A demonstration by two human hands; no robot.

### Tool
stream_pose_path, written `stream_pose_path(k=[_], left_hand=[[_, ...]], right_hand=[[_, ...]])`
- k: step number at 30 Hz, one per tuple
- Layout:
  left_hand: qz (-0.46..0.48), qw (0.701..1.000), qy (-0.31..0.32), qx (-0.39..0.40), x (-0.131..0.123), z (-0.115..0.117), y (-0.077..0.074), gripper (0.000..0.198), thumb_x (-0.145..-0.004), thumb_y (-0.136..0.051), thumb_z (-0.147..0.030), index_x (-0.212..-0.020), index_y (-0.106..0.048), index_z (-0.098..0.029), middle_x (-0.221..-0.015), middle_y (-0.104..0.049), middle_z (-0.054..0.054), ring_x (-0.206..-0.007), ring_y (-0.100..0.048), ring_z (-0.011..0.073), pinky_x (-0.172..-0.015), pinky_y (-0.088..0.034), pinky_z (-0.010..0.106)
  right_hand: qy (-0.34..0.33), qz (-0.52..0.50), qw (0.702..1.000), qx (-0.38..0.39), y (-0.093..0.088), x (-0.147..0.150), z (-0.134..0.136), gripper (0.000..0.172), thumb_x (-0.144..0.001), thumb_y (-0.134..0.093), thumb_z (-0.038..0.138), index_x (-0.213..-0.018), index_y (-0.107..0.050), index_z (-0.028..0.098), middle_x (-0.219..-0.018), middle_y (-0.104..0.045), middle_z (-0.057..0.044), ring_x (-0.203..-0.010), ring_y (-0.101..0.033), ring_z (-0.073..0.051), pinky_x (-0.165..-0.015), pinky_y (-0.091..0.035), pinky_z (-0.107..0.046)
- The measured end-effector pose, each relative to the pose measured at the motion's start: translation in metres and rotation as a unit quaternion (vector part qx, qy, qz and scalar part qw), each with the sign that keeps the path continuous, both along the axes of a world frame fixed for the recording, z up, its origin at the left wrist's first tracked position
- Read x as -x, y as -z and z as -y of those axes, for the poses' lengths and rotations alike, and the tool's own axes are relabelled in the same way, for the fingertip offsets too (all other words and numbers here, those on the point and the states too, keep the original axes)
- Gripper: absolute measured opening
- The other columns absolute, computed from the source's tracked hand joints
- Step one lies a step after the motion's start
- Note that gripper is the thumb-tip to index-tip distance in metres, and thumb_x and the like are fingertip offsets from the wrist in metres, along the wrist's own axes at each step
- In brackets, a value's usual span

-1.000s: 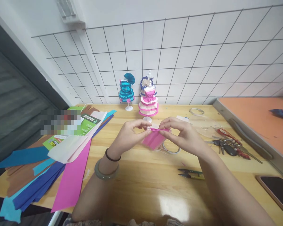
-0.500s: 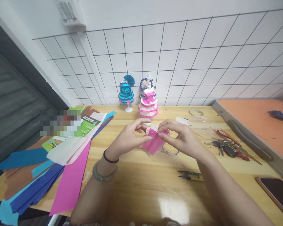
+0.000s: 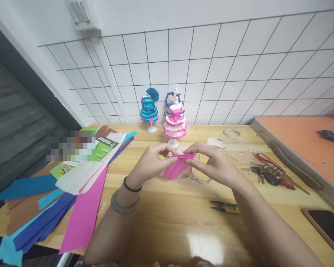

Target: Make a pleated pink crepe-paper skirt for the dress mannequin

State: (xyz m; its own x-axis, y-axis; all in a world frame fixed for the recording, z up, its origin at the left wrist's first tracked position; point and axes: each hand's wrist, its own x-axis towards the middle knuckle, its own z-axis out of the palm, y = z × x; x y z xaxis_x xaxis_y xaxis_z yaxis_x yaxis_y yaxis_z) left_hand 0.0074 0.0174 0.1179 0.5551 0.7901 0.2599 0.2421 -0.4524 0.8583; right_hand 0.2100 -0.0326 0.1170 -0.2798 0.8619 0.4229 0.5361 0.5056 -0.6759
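Observation:
Between my hands, above the middle of the table, is a piece of pink crepe paper (image 3: 174,170) with a pale edge, pleated along its top. My left hand (image 3: 156,158) pinches the left end of the pleats between thumb and fingers. At the right end, the thumb and fingertips of my right hand (image 3: 211,159) close on the same folds. The lower part of the paper hangs loose and slightly blurred. Just behind stand a pink and white paper dress (image 3: 175,120) on a white stand and a teal paper dress (image 3: 149,109) with a fan-shaped top.
Crepe paper strips (image 3: 83,211) in several colours and a green packet (image 3: 104,148) lie at left. Thread snips (image 3: 225,207) rest near my right forearm. Keys (image 3: 269,176), a wire coil (image 3: 231,132), a phone (image 3: 327,230) and an orange-topped board (image 3: 303,148) are at right.
The pink paper's folded edge has become more level and more tightly gathered between my fingers. Its hanging part has swung a little to the left. Both hands keep their pinch.

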Motion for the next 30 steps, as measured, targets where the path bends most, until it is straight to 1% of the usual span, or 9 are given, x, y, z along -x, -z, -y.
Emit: stream_pose_path(k=[5,9,11,14,18,22,25,30], left_hand=[[0.012,1.000,-0.003,0.007,0.002,-0.001,0.001,0.015,-0.076,-0.063,-0.030,-0.079,-0.061,-0.015,-0.076,-0.059,0.001,-0.071,-0.051,0.0112,-0.067,-0.042,0.024],[0.040,0.998,0.002,0.046,0.003,-0.002,0.002,0.019,-0.076,-0.064,-0.030,-0.086,-0.062,-0.015,-0.073,-0.058,0.000,-0.066,-0.052,0.0095,-0.062,-0.042,0.022],[0.070,0.995,0.011,0.071,0.004,-0.003,0.002,0.021,-0.074,-0.066,-0.030,-0.089,-0.062,-0.015,-0.076,-0.060,0.001,-0.068,-0.054,0.0093,-0.063,-0.044,0.021],[0.107,0.987,0.029,0.114,0.005,-0.004,0.002,0.024,-0.073,-0.068,-0.030,-0.091,-0.061,-0.015,-0.083,-0.065,0.003,-0.074,-0.059,0.0106,-0.066,-0.046,0.020],[0.117,0.982,0.033,0.146,0.008,-0.006,0.001,0.025,-0.072,-0.069,-0.030,-0.091,-0.060,-0.015,-0.087,-0.067,0.005,-0.077,-0.062,0.0125,-0.066,-0.048,0.021],[0.107,0.981,0.033,0.160,0.008,-0.007,-0.002,0.025,-0.072,-0.069,-0.030,-0.090,-0.060,-0.014,-0.085,-0.068,0.005,-0.077,-0.063,0.0134,-0.067,-0.049,0.022],[0.097,0.982,0.029,0.157,0.009,-0.008,-0.002,0.024,-0.073,-0.068,-0.030,-0.090,-0.061,-0.014,-0.086,-0.068,0.006,-0.079,-0.063,0.0144,-0.069,-0.050,0.024],[0.099,0.982,0.027,0.160,0.011,-0.010,0.000,0.023,-0.073,-0.067,-0.030,-0.089,-0.062,-0.015,-0.087,-0.068,0.005,-0.079,-0.063,0.0141,-0.071,-0.050,0.025]], right_hand=[[0.011,-0.006,1.000,-0.017,0.000,-0.001,-0.001,0.012,-0.083,-0.057,0.030,-0.086,-0.064,0.020,-0.086,-0.067,-0.005,-0.080,-0.061,-0.017,-0.074,-0.048,-0.031],[0.008,-0.023,0.999,-0.045,0.002,-0.002,-0.004,0.012,-0.083,-0.057,0.030,-0.085,-0.065,0.021,-0.087,-0.066,-0.006,-0.082,-0.061,-0.018,-0.076,-0.048,-0.033],[0.014,-0.030,0.998,-0.050,0.003,-0.002,-0.004,0.012,-0.083,-0.058,0.030,-0.084,-0.065,0.021,-0.087,-0.065,-0.006,-0.082,-0.061,-0.018,-0.076,-0.049,-0.033],[0.021,-0.038,0.999,-0.033,0.002,-0.002,-0.003,0.014,-0.083,-0.058,0.032,-0.083,-0.066,0.021,-0.085,-0.066,-0.006,-0.078,-0.061,-0.017,-0.073,-0.049,-0.032],[0.026,-0.043,0.999,-0.007,0.000,-0.003,-0.002,0.019,-0.083,-0.058,0.036,-0.088,-0.068,0.021,-0.083,-0.068,-0.005,-0.075,-0.062,-0.017,-0.070,-0.049,-0.032],[0.032,-0.044,0.999,-0.001,0.001,-0.006,-0.003,0.022,-0.082,-0.058,0.037,-0.092,-0.069,0.021,-0.085,-0.069,-0.006,-0.077,-0.062,-0.018,-0.072,-0.050,-0.034],[0.032,-0.042,0.999,0.008,0.001,-0.007,-0.004,0.022,-0.081,-0.058,0.036,-0.092,-0.069,0.021,-0.088,-0.069,-0.007,-0.077,-0.062,-0.018,-0.073,-0.051,-0.034],[0.032,-0.073,0.996,0.051,0.003,-0.007,-0.005,0.024,-0.081,-0.059,0.040,-0.088,-0.069,0.019,-0.091,-0.069,-0.007,-0.078,-0.063,-0.018,-0.073,-0.051,-0.034]])
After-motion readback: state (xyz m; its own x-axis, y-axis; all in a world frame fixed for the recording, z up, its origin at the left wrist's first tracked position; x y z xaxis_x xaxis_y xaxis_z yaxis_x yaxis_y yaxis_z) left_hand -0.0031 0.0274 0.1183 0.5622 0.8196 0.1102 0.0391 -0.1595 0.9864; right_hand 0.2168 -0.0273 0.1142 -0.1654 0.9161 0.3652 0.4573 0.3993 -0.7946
